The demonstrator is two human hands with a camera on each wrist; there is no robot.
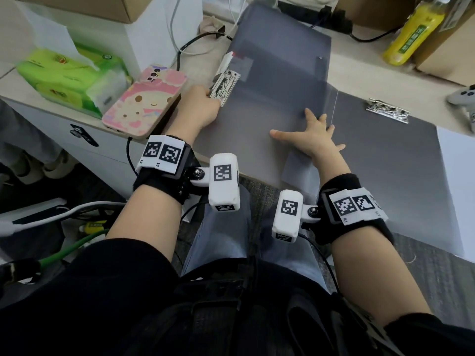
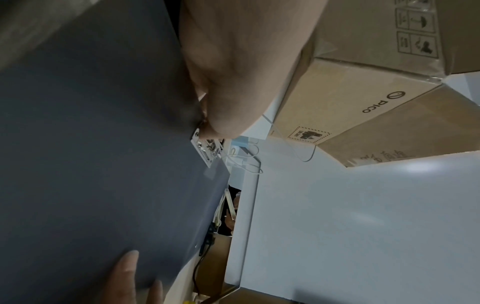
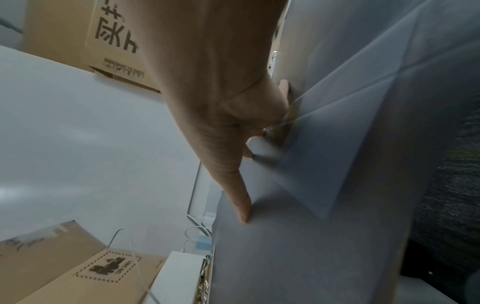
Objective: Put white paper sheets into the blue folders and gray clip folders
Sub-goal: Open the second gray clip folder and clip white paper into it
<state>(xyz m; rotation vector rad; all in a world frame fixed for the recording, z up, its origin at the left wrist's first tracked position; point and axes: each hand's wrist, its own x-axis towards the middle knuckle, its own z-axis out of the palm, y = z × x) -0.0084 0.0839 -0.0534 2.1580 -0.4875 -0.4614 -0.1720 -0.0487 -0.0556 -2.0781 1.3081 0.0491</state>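
On desk, gray clip folder [image 1: 270, 98] blurred, left hand [image 1: 199, 105] fingertips hidden at clip [image 1: 225, 84]

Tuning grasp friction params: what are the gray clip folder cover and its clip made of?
Gray clip folder cover: looks like thin matte, semi-translucent plastic; a label shows faintly through it, and it bows under the right hand. Silver spring clip in the left hand's grip: probably shiny stamped metal, with bright reflections.

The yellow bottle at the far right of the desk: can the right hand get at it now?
Probably yes: the right hand lies flat and empty on the gray clip folder, and nothing blocks the way to the yellow bottle.
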